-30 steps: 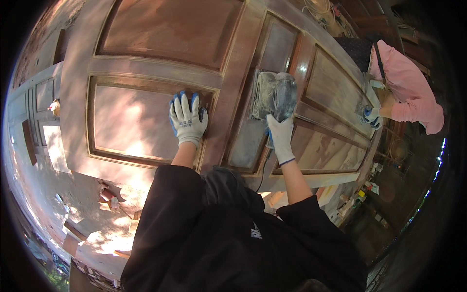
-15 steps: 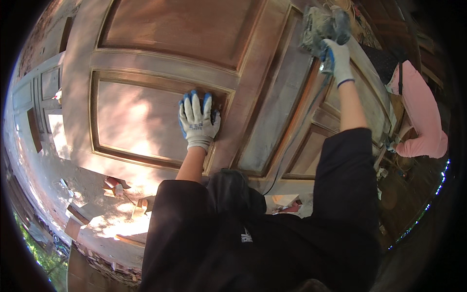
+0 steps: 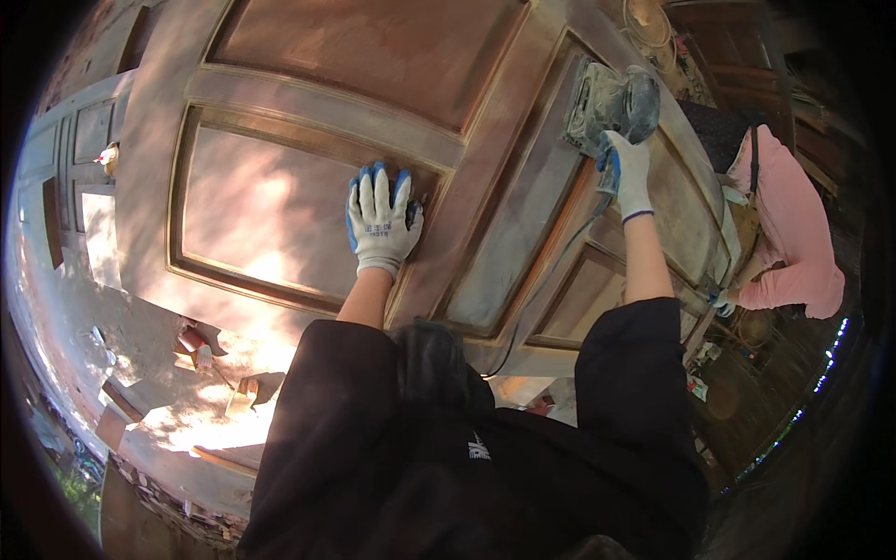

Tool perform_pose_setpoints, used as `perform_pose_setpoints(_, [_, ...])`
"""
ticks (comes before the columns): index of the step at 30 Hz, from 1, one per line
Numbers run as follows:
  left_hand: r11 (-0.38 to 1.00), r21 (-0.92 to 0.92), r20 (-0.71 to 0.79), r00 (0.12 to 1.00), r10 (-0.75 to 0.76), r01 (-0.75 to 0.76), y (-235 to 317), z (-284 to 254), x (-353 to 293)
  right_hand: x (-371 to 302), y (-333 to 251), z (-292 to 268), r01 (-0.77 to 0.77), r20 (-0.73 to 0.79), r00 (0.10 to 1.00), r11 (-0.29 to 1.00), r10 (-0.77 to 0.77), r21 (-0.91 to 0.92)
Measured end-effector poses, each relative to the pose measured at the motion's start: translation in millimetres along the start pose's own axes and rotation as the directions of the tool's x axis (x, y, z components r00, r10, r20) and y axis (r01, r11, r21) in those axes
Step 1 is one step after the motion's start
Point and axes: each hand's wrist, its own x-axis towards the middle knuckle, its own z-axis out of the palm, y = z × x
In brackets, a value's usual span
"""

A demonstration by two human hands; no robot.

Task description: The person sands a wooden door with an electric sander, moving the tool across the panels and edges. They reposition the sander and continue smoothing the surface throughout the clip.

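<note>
A brown panelled wooden door (image 3: 327,103) lies in front of me, its raised mouldings framing flat panels. On the lower middle panel rests my left hand (image 3: 381,219), in a white glove with blue fingertips, palm down with fingers stretched. My right hand (image 3: 627,173), gloved alike, grips the handle of a dusty power sander (image 3: 611,107). The sander sits at the far end of a narrow, greyish recessed panel (image 3: 513,238). From its handle a dark cord (image 3: 546,280) runs back over the door toward my body. The fingers under the handle are partly hidden.
Beyond the right edge, a person in pink clothing (image 3: 793,224) bends over, a gloved hand near another panelled door (image 3: 686,196). Further doors (image 3: 79,154) lie at the left. On the sunlit ground are a brush (image 3: 198,350) and wood scraps (image 3: 121,401). Coiled hose (image 3: 649,23) lies at the back.
My right hand has drawn the sander nearer to me and slightly left along the narrow panel. My left hand stays spread on the same panel. The view has shifted a little.
</note>
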Motion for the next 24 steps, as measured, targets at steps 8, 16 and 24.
perform_pose_setpoints(8, [1.000, 0.001, -0.016, 1.000, 0.023, -0.023, -2, 3, -6, 84, -48, -2, 0.036, -0.038, 0.999, 0.999, -0.037, -0.035])
perform_pose_setpoints(16, [1.000, 0.024, -0.001, 1.000, 0.016, -0.016, -3, 4, -2, 91, -44, 5, 0.048, -0.021, 0.999, 0.999, -0.048, -0.002])
perform_pose_setpoints(24, [0.999, 0.050, 0.022, 1.000, 0.001, -0.002, -2, 4, 0, 5, -8, 3, 0.025, -0.004, 1.000, 0.995, -0.025, -0.097])
